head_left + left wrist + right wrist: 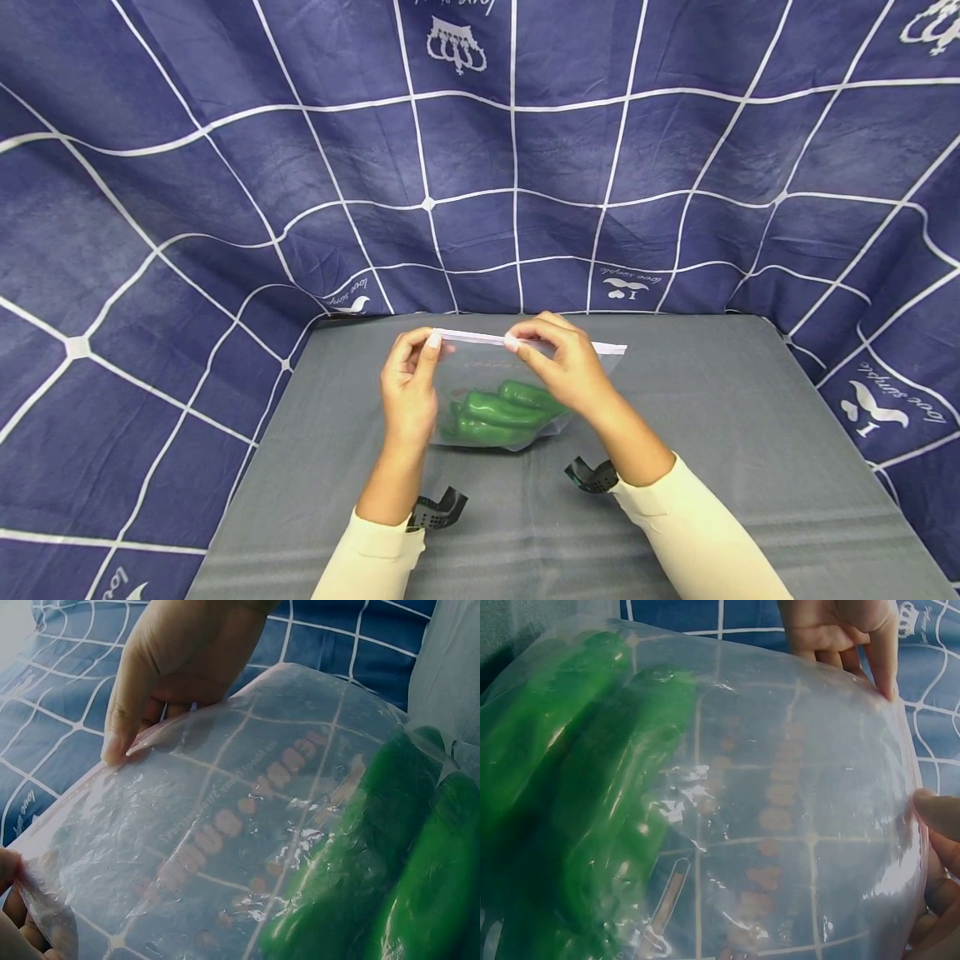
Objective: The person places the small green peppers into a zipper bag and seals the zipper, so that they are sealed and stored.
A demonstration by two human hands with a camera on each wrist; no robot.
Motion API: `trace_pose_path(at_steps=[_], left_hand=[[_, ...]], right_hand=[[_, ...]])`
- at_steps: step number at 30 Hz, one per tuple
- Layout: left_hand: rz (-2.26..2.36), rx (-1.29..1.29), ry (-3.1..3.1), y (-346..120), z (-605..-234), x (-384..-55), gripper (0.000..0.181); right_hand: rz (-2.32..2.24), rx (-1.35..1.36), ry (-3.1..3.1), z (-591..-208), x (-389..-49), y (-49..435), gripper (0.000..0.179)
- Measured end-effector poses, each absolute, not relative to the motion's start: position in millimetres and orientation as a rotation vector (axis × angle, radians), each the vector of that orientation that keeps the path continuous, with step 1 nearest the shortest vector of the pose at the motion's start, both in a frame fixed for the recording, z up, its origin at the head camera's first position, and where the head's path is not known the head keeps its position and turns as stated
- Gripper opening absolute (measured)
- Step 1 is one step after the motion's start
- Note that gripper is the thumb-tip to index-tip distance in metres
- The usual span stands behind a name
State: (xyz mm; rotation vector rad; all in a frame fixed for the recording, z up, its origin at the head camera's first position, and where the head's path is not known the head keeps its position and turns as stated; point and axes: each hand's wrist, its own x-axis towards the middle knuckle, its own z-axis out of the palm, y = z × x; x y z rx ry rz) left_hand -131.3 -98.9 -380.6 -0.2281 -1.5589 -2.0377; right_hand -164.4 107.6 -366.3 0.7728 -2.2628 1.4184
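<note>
A clear zip bag (480, 371) hangs between both hands, its white zip strip (472, 337) along the top. Inside lie several green peppers (504, 410), gathered at the bottom. With thumb and fingers, my left hand (410, 387) pinches the bag's top left corner. My right hand (566, 362) pinches the strip right of its middle, and the strip's right end sticks out beyond it. Faint reddish print (247, 810) shows on the plastic in the left wrist view. In the right wrist view the peppers (622, 787) press against the film.
A grey cloth-covered table (705, 400) lies beneath the bag. Blue cloth (562, 158) with white grid lines hangs behind the table and along its sides. Black wrist mounts (442, 508) stick out from both forearms near the cream sleeves.
</note>
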Motion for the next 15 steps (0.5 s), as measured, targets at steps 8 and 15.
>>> trace_pose_path(at_steps=[8,15], left_hand=[[-2.056,-0.233,-1.531,-100.9,-381.5,-132.6,0.019],[-2.043,-0.217,-1.539,-103.0,-382.2,-132.7,0.025]], right_hand=[[1.400,0.765,-2.255,-365.8,-163.2,108.3,0.006],[1.397,0.758,-2.260,-366.8,-163.4,109.6,0.006]])
